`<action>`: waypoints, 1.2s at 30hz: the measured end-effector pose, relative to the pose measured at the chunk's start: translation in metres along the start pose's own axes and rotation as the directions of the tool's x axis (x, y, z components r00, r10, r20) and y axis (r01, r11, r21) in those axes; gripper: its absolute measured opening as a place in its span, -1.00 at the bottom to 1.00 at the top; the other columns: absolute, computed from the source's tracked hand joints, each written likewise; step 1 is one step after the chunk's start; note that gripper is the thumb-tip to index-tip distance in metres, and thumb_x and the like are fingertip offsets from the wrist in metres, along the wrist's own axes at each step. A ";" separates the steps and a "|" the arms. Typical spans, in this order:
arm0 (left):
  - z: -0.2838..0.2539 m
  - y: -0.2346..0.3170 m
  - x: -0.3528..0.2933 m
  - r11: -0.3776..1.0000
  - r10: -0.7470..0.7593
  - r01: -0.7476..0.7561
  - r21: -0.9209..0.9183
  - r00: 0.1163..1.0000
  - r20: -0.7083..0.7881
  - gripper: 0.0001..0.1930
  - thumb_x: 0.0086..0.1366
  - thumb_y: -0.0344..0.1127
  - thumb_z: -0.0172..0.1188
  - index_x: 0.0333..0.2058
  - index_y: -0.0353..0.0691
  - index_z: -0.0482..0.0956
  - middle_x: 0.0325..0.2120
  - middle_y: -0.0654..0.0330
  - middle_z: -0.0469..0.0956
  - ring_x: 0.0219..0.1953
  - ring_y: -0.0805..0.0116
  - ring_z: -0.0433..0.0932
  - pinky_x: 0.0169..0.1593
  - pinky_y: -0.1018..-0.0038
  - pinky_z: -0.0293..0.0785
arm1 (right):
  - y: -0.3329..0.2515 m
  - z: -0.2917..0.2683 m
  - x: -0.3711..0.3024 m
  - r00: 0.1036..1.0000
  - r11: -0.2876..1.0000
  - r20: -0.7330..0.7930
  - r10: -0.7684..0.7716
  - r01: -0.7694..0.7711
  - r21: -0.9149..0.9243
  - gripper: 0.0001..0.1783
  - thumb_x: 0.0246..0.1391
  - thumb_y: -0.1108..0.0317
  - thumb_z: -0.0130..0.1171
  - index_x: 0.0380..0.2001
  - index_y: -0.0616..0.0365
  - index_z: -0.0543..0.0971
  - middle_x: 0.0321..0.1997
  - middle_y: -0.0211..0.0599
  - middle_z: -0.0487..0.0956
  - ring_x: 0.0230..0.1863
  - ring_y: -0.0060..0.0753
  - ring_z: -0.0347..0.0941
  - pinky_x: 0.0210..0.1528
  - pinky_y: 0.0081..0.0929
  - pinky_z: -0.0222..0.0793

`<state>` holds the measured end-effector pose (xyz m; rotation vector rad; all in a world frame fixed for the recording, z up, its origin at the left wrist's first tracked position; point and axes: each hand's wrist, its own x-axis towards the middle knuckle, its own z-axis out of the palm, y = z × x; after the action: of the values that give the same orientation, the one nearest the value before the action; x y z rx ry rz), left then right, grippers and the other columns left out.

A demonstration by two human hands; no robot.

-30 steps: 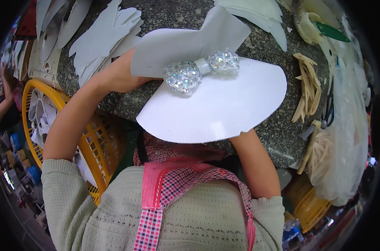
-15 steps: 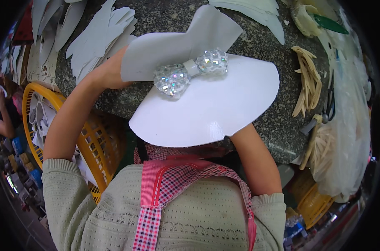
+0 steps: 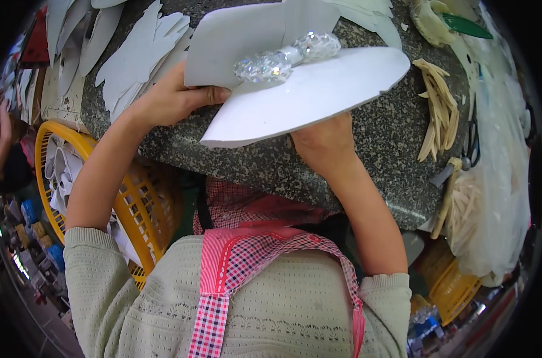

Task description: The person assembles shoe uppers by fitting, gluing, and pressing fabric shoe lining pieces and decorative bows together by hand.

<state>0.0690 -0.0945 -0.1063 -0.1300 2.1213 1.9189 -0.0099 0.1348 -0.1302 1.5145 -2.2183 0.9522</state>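
Note:
A white, shiny, leather-like piece (image 3: 318, 89), shaped like a shoe upper, is held tilted above the stone worktop. A bow of clear sparkling beads (image 3: 270, 67) sits across its middle, and a greyish-white flap (image 3: 235, 39) stands up behind the bow. My left hand (image 3: 169, 98) grips the piece at its left side, thumb in front and fingers hidden behind the flap. Under the near edge, my right hand (image 3: 327, 143) is curled with its fingertips covered by the piece.
Stacked white cut pieces (image 3: 140, 56) lie on the speckled stone worktop (image 3: 247, 155). A yellow basket (image 3: 137, 203) with white pieces stands at left. Thin beige strips (image 3: 438, 113), a hammer-like tool (image 3: 453, 179) and clear plastic bags (image 3: 497, 179) are at right.
The white piece has moved away from me and tipped, its near edge lifting to show my right hand beneath. My left thumb now shows on the front side.

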 end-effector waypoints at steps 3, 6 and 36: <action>-0.006 0.001 0.000 0.969 0.065 -0.082 0.231 0.995 0.081 -0.71 0.18 -0.31 0.18 -0.17 -0.32 0.44 -0.27 0.24 0.48 -0.24 0.46 0.42 -0.17 0.52 0.41 | 0.005 -0.002 -0.001 0.997 0.999 0.064 -0.031 0.029 0.039 -0.88 -0.28 0.47 0.10 -0.53 0.18 0.44 -0.30 -0.26 0.35 -0.29 -0.25 0.39 -0.44 -0.40 0.46; -0.002 0.006 0.000 0.975 0.130 -0.148 0.169 0.985 0.110 -0.72 0.19 -0.31 0.16 -0.16 -0.31 0.44 -0.24 0.18 0.46 -0.20 0.38 0.41 -0.11 0.46 0.37 | 0.006 -0.007 0.002 0.990 0.998 0.129 -0.051 0.047 0.035 -0.89 -0.27 0.47 0.09 -0.55 0.19 0.44 -0.29 -0.25 0.36 -0.26 -0.24 0.38 -0.42 -0.40 0.46; 0.012 0.032 0.035 0.693 0.126 -0.235 0.682 0.970 0.206 -0.69 -0.02 -0.40 0.21 -0.24 0.06 0.61 -0.06 0.16 0.40 0.04 0.11 0.28 0.14 0.26 0.13 | 0.008 -0.013 0.029 0.873 0.792 0.138 0.468 -0.483 0.372 -0.51 -0.28 0.55 0.12 -0.14 0.01 0.43 -0.59 -0.34 0.45 -0.61 -0.28 0.42 -0.50 -0.40 0.34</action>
<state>0.0291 -0.0753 -0.0857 0.3807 2.6679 1.0083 -0.0300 0.1245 -0.1071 1.1156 -2.6156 1.6236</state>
